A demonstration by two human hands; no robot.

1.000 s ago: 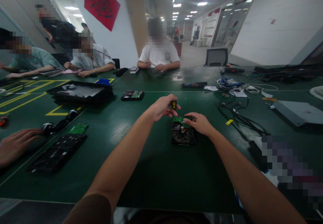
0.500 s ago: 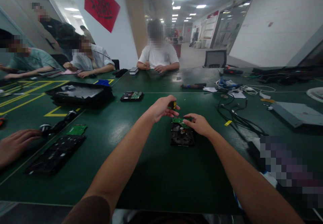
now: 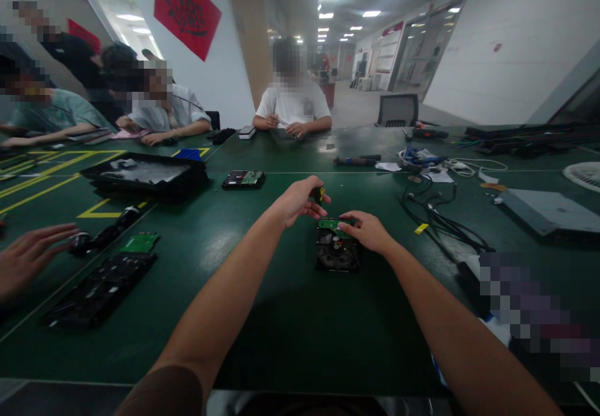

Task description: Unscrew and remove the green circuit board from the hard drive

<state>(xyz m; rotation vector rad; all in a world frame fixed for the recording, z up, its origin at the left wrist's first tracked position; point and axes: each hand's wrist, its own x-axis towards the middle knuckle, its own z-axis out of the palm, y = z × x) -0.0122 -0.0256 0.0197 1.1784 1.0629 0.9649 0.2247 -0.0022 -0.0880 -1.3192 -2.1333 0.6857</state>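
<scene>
A hard drive (image 3: 337, 255) lies on the green table in front of me, a green circuit board (image 3: 330, 223) across its far part. Over the drive's far left corner, my left hand (image 3: 300, 202) has its fingers wrapped round a screwdriver with a black and yellow handle (image 3: 319, 195); its shaft cannot be made out. My right hand (image 3: 368, 231) grips the far right part of the drive, fingertips against the circuit board and its edge.
On the left lie another hard drive (image 3: 100, 288), a loose green board (image 3: 140, 242) and a black cordless tool (image 3: 110, 232) near a co-worker's hand (image 3: 35, 257). Farther off are a black tray (image 3: 140, 175) and a third drive (image 3: 243, 179). Cables (image 3: 434, 216) and a grey metal box (image 3: 548, 216) lie right.
My hands and the drive stay nearly in place; the view shifts slightly. At left, the co-worker's hand has lifted a little, and a standing person in the background has moved left.
</scene>
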